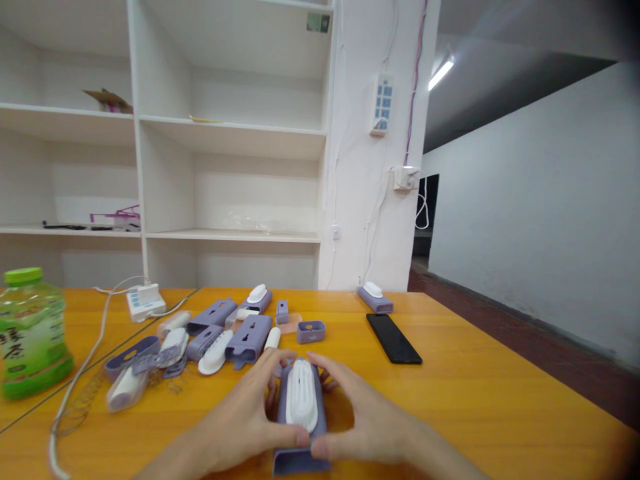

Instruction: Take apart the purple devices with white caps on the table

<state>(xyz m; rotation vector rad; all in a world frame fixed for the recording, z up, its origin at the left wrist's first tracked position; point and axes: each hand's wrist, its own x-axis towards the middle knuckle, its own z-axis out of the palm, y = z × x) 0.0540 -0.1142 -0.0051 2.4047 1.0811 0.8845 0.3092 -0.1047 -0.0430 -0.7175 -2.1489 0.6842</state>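
I am looking down at an orange table, where my left hand and right hand are both clasping one lilac housing at six o'clock. It carries a white ribbed insert on top. My thumbs are pressing its near end and my fingers are curling round its far end.

I am finding little readable writing. The green bottle at nine o'clock is showing white label characters, too blurred to make out. The white power strip at eleven o'clock bears no legible mark.

I am counting one black phone at one o'clock, lying flat and well apart from my hands. One assembled lilac unit is sitting beyond it. At eleven o'clock a pile of loose lilac and white parts is overlapping; I cannot give an exact count. One small lilac ring-shaped piece is sitting just beside the pile at twelve o'clock.
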